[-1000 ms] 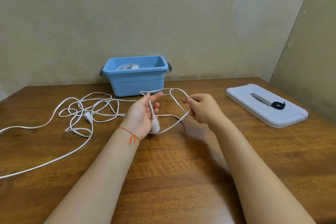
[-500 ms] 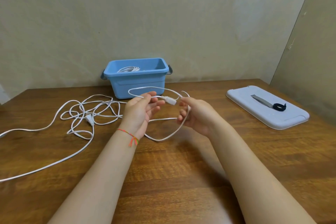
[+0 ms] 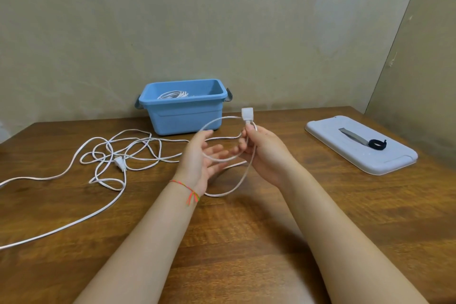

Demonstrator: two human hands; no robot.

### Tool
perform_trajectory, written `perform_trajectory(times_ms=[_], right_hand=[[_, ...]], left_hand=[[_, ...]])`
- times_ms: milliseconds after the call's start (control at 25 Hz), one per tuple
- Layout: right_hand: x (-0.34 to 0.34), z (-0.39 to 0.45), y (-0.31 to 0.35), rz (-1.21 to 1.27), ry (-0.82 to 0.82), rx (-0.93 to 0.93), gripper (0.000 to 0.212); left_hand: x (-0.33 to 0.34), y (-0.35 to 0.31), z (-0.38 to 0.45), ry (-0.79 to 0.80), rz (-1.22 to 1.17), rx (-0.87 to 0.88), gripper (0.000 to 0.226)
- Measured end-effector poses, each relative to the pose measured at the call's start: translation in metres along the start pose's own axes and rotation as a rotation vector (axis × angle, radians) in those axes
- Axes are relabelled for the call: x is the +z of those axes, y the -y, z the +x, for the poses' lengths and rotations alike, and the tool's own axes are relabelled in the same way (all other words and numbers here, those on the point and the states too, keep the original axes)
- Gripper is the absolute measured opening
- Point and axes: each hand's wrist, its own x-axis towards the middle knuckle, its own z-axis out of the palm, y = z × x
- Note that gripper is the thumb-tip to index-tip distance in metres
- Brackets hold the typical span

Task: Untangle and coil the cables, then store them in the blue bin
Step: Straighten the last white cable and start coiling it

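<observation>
A long white cable (image 3: 103, 155) lies tangled on the wooden table (image 3: 246, 229) at the left, with a small plug (image 3: 119, 162) in the tangle. My right hand (image 3: 266, 153) pinches the cable just below its white end connector (image 3: 246, 115), which points up. A loop of the cable runs from there across my left hand (image 3: 199, 160), which is held palm up with relaxed fingers under the loop. The blue bin (image 3: 182, 108) stands at the back by the wall, with a coiled white cable (image 3: 172, 94) inside it.
A pale lid (image 3: 360, 145) lies on the table at the right, with a grey strap and a black rolled tie (image 3: 376, 143) on top. Walls close off the back and the right side. The cable's far length runs off the table's left edge.
The connector passed from my left hand to my right hand, which has raised it upright. My left hand has opened and now lies under the loop.
</observation>
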Motion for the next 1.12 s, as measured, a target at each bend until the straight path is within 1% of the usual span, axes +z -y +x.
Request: perform_trajectory(times_ms=[40, 80, 120, 160, 240, 320, 400, 480, 520, 640, 720, 800, 880, 920, 1000, 1080, 1120], right_hand=[[-0.003, -0.002, 0.004, -0.027, 0.065, 0.021, 0.028], [-0.005, -0.006, 0.008, -0.106, 0.129, 0.057, 0.029], [-0.007, -0.010, 0.012, -0.219, 0.181, 0.097, 0.031], [-0.008, -0.013, 0.013, -0.331, 0.218, 0.130, 0.035], [-0.008, -0.017, 0.015, -0.472, 0.278, 0.174, 0.041], [-0.006, -0.018, 0.015, -0.515, 0.327, 0.193, 0.042], [-0.008, -0.017, 0.016, -0.500, 0.318, 0.204, 0.038], [-0.009, -0.016, 0.016, -0.438, 0.297, 0.216, 0.034], [-0.009, -0.016, 0.017, -0.396, 0.306, 0.226, 0.035], [-0.010, -0.016, 0.021, -0.308, 0.384, 0.243, 0.039], [-0.010, -0.016, 0.020, -0.300, 0.401, 0.216, 0.038], [-0.008, -0.016, 0.018, -0.263, 0.373, 0.192, 0.036], [-0.007, -0.015, 0.018, -0.231, 0.307, 0.176, 0.035], [-0.008, -0.014, 0.018, -0.216, 0.263, 0.173, 0.036], [-0.008, -0.011, 0.015, -0.120, 0.176, 0.177, 0.038], [-0.006, -0.008, 0.010, 0.056, 0.129, 0.168, 0.037], [-0.004, -0.007, 0.007, 0.127, 0.114, 0.152, 0.036]], left_hand=[[-0.005, -0.003, 0.004, -0.074, -0.027, 0.029, 0.029], [-0.011, -0.007, 0.008, -0.114, -0.014, 0.077, 0.035], [-0.018, -0.011, 0.012, -0.116, 0.044, 0.134, 0.037], [-0.023, -0.014, 0.014, -0.068, 0.140, 0.187, 0.034], [-0.027, -0.017, 0.013, 0.135, 0.395, 0.253, 0.034], [-0.022, -0.014, 0.007, 0.306, 0.640, 0.277, 0.041], [-0.018, -0.009, 0.002, 0.385, 0.771, 0.281, 0.046], [-0.018, -0.007, 0.001, 0.421, 0.740, 0.241, 0.051], [-0.020, -0.008, 0.000, 0.440, 0.702, 0.216, 0.050], [-0.026, -0.015, -0.001, 0.520, 0.620, 0.163, 0.035], [-0.027, -0.017, -0.002, 0.536, 0.570, 0.148, 0.024], [-0.028, -0.016, -0.001, 0.499, 0.485, 0.148, 0.018], [-0.027, -0.016, -0.001, 0.431, 0.446, 0.166, 0.023], [-0.026, -0.016, 0.000, 0.377, 0.440, 0.186, 0.024], [-0.024, -0.015, 0.004, 0.237, 0.400, 0.246, 0.018], [-0.019, -0.012, 0.006, 0.124, 0.245, 0.258, 0.012], [-0.017, -0.012, 0.007, 0.119, 0.130, 0.230, 0.012]])
